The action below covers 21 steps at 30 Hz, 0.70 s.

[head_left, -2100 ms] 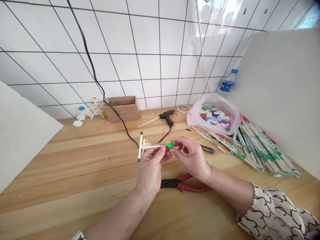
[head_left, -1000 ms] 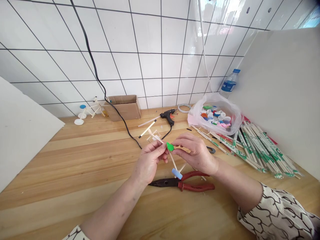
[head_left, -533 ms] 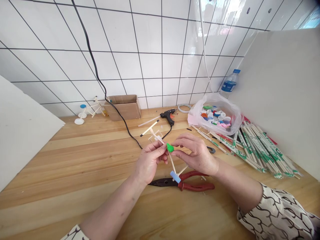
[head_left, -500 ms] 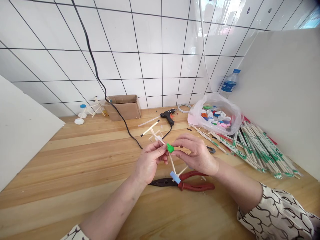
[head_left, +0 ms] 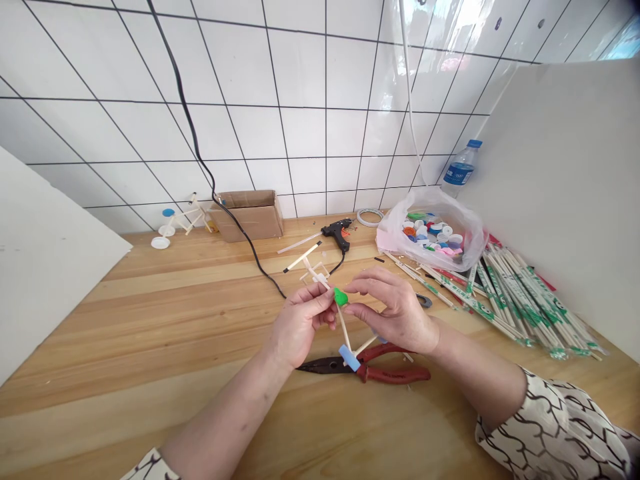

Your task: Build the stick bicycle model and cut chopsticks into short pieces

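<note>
In my left hand (head_left: 303,323), the fingers pinch a small frame of wooden sticks (head_left: 343,328). A bright green piece (head_left: 341,297), shaped like a small saddle, sits on the frame beside my left fingertips. The lower end of the frame carries a light blue foam piece (head_left: 349,358), seen over the pliers. My right hand (head_left: 387,307) is just right of the green piece, thumb and index finger apart on either side of its edge; contact is hard to make out. Red-handled long-nose pliers (head_left: 395,375) lie beneath the hands.
Behind the hands are a black glue gun (head_left: 337,233), a tape roll (head_left: 370,217) and a cardboard box (head_left: 253,217). A plastic bag of bottle caps (head_left: 430,230) and wrapped chopsticks (head_left: 530,293) lie right. A stick model with cap wheels (head_left: 193,217) stands back left.
My right fingers have moved slightly away from the green piece. The stick frame's lower end has shifted a little, and another blue bit now shows under my right hand.
</note>
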Motion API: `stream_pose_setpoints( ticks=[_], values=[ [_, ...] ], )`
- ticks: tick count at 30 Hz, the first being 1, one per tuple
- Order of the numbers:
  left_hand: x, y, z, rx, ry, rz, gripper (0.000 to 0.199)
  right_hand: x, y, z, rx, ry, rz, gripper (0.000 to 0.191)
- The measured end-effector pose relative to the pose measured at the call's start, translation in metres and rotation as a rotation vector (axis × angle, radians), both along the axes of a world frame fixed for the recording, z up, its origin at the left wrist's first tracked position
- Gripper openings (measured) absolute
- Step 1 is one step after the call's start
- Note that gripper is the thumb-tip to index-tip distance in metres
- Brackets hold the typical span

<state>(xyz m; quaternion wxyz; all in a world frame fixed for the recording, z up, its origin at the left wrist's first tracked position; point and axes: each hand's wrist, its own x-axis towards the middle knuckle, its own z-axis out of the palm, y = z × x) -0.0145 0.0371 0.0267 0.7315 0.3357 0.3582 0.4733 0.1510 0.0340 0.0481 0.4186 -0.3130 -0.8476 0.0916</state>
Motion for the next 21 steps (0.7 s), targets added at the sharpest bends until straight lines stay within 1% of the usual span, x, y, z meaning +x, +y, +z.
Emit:
stream_pose_setpoints(
  ticks=[7, 10, 15, 19, 21],
  values=[
    [0.002, -0.001, -0.002, 0.0, 0.009, -0.01, 0.018, 0.0, 0.001, -0.005, 0.086, -0.062, -0.047, 0.01],
    [0.001, 0.0, -0.003, 0.004, 0.021, 0.022, 0.016, 0.0, 0.004, -0.007, 0.056, -0.072, -0.064, 0.012],
    [0.0, 0.005, -0.006, 0.003, 0.037, 0.09, 0.016, 0.0, 0.008, -0.015, -0.018, -0.021, -0.086, 0.017],
    [-0.001, 0.008, -0.009, -0.011, 0.041, 0.093, 0.017, -0.002, 0.008, -0.023, -0.055, -0.043, -0.116, 0.016],
    [0.0, 0.008, -0.011, -0.011, 0.041, 0.088, 0.018, -0.004, 0.008, -0.026, -0.048, -0.044, -0.139, 0.015]
  ],
)
